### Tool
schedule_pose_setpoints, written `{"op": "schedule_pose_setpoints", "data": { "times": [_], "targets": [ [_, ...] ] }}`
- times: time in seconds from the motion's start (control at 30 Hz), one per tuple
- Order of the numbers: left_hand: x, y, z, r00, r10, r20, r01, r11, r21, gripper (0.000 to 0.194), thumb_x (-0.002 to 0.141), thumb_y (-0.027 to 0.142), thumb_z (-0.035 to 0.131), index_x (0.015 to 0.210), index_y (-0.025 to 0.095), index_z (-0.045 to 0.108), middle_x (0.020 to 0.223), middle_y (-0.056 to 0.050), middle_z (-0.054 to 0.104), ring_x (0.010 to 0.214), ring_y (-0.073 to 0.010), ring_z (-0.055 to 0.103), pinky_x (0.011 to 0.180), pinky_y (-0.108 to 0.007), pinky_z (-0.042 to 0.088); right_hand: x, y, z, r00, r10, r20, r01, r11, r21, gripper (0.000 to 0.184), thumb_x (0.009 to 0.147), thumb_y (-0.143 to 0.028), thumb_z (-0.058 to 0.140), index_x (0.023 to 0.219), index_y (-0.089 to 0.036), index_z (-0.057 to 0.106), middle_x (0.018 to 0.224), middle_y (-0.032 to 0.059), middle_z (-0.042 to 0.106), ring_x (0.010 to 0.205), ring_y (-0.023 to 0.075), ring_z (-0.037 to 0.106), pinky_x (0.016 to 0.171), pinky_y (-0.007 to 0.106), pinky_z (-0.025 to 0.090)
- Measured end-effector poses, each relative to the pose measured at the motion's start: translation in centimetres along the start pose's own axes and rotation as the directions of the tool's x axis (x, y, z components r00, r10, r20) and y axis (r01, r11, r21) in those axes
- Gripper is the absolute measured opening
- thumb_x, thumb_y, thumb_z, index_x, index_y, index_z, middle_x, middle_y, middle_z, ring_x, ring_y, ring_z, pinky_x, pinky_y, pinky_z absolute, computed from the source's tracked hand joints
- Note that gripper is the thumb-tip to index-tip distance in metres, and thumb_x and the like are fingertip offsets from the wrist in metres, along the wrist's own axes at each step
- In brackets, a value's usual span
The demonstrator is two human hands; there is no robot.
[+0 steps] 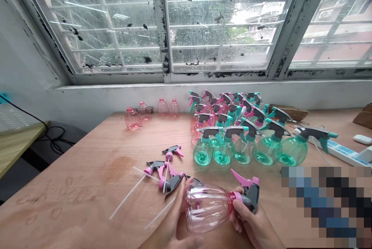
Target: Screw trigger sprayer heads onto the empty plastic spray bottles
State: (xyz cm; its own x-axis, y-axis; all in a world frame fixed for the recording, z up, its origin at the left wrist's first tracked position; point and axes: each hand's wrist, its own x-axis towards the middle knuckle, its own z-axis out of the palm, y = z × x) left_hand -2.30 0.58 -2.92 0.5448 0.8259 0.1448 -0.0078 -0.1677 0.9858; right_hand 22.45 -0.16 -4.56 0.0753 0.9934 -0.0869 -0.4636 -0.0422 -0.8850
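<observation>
One pink bottle (pixel 206 209) is tipped on its side, between 5 and 6 o'clock in the view. A person's left hand (pixel 173 220) is curved round its bottom end. The right hand (pixel 252 220) pinches its neck — thumb and fingers squeezed on the pink ring of a pink and dark gray spray top (pixel 252 194).

Loose spray tops (pixel 157 164) with long white straws lie at 7 o'clock, right by the left hand. Four pink bottles with bare necks (pixel 162 108) stand at 9 o'clock. A big bunch of bottles with spray tops (pixel 223 149), green in front, stands at 4 o'clock.

Past them, between 3 and 4, is a white power strip (pixel 338 152) with blue patches — any words there are too small to read. The brown table (pixel 95 171) has a dark patch and ring marks near 8 o'clock. Black cords (pixel 56 134) curl off its left side. At 12 o'clock, a big window (pixel 197 28) with black specks shows bars, trees and buildings.
</observation>
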Motion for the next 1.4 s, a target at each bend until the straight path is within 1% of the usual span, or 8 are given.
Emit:
{"op": "schedule_pose_setpoints", "data": {
  "times": [0.2, 0.3, 0.63, 0.77, 0.9, 1.0, 1.13, 1.4],
  "targets": [
    [0.24, 0.25, 0.48, 1.0, 0.015, -0.005, -0.015, 0.995, -0.097, 0.096, 0.092, 0.035, 0.07, 0.16, 0.042, 0.002, 0.174, -0.004, 0.007, 0.157, -0.035, 0.021, 0.124, -0.052, 0.026, 0.14, 0.13, -0.46, 1.0, 0.007, 0.029, -0.007, 1.0, -0.017, 0.047, 0.077, -0.054, 0.085, 0.094, -0.022, 0.056, 0.052, -0.0035, 0.066, 0.043, 0.0112, 0.053, 0.042, 0.019, 0.039],
    [0.25, -0.02, 0.59, 1.0, 0.007, -0.03, -0.01, 0.996, -0.084, 0.087, 0.096, 0.035, 0.064, 0.16, 0.042, 0.006, 0.174, -0.004, 0.009, 0.157, -0.0338, 0.019, 0.126, -0.05, 0.022, 0.29, 0.11, -0.71, 0.998, 0.018, 0.065, -0.016, 0.999, -0.03, 0.046, 0.077, -0.054, 0.085, 0.093, -0.022, 0.056, 0.054, -0.0026, 0.067, 0.045, 0.0121, 0.055, 0.043, 0.02, 0.04],
    [0.21, 0.31, 0.48, 1.0, 0.012, -0.008, -0.013, 1.0, -0.023, 0.102, 0.092, 0.036, 0.071, 0.16, 0.038, -0.004, 0.174, -0.003, 0.006, 0.159, -0.0316, 0.008, 0.128, -0.05, 0.009, 0.35, 0.3, -0.74, 0.999, 0.005, 0.038, -0.004, 1.0, -0.022, 0.046, 0.076, -0.055, 0.085, 0.094, -0.021, 0.058, 0.051, -0.0029, 0.066, 0.043, 0.0126, 0.053, 0.04, 0.02, 0.04],
    [0.25, 0.37, 0.47, 1.0, -0.018, -0.024, 0.016, 0.996, -0.083, 0.093, 0.095, 0.038, 0.067, 0.16, 0.04, 0.001, 0.174, -0.003, 0.008, 0.159, -0.0318, 0.013, 0.126, -0.048, 0.02, 0.35, 0.28, -0.65, 0.999, 0.003, 0.034, -0.003, 1.0, -0.019, 0.046, 0.076, -0.054, 0.085, 0.093, -0.021, 0.058, 0.052, -0.0025, 0.066, 0.043, 0.0125, 0.054, 0.04, 0.02, 0.039],
    [0.18, -0.07, 0.29, 0.998, -0.041, -0.048, 0.037, 0.995, -0.091, 0.08, 0.098, 0.038, 0.062, 0.159, 0.047, 0.01, 0.172, -0.003, 0.019, 0.154, -0.0315, 0.03, 0.123, -0.047, 0.03, 0.34, 0.22, -0.65, 0.999, -0.01, 0.048, 0.012, 0.999, -0.041, 0.044, 0.078, -0.054, 0.084, 0.092, -0.021, 0.058, 0.052, -0.0029, 0.066, 0.043, 0.0117, 0.054, 0.041, 0.02, 0.04],
    [0.2, -0.27, 0.27, 0.998, -0.041, -0.044, 0.036, 0.993, -0.11, 0.091, 0.093, 0.039, 0.069, 0.159, 0.047, 0.008, 0.171, -0.006, 0.02, 0.144, -0.0322, 0.045, 0.12, -0.048, 0.036, 0.3, 0.16, -0.58, 0.998, -0.02, 0.058, 0.023, 0.999, -0.044, 0.043, 0.079, -0.054, 0.083, 0.092, -0.021, 0.058, 0.054, -0.0025, 0.067, 0.044, 0.012, 0.055, 0.041, 0.02, 0.04],
    [0.3, -0.07, 0.44, 0.998, -0.036, -0.056, 0.029, 0.993, -0.114, 0.115, 0.081, 0.04, 0.083, 0.161, 0.037, 0.0, 0.172, -0.01, 0.013, 0.155, -0.0347, 0.025, 0.125, -0.051, 0.023, 0.17, -0.04, -0.28, 0.998, -0.016, 0.056, 0.019, 0.999, -0.039, 0.044, 0.077, -0.053, 0.085, 0.091, -0.021, 0.058, 0.054, -0.0017, 0.068, 0.045, 0.0124, 0.056, 0.041, 0.02, 0.039],
    [0.46, 0.41, 0.98, 0.995, 0.078, -0.064, -0.082, 0.994, -0.065, 0.082, 0.096, 0.033, 0.065, 0.159, 0.046, 0.013, 0.173, -0.001, 0.014, 0.157, -0.0289, 0.023, 0.126, -0.045, 0.022, 0.15, 0.02, -0.26, 0.999, -0.004, 0.048, 0.005, 1.0, -0.026, 0.045, 0.077, -0.055, 0.084, 0.09, -0.021, 0.059, 0.054, -0.0019, 0.067, 0.045, 0.0112, 0.054, 0.042, 0.019, 0.039]
  ]
}}
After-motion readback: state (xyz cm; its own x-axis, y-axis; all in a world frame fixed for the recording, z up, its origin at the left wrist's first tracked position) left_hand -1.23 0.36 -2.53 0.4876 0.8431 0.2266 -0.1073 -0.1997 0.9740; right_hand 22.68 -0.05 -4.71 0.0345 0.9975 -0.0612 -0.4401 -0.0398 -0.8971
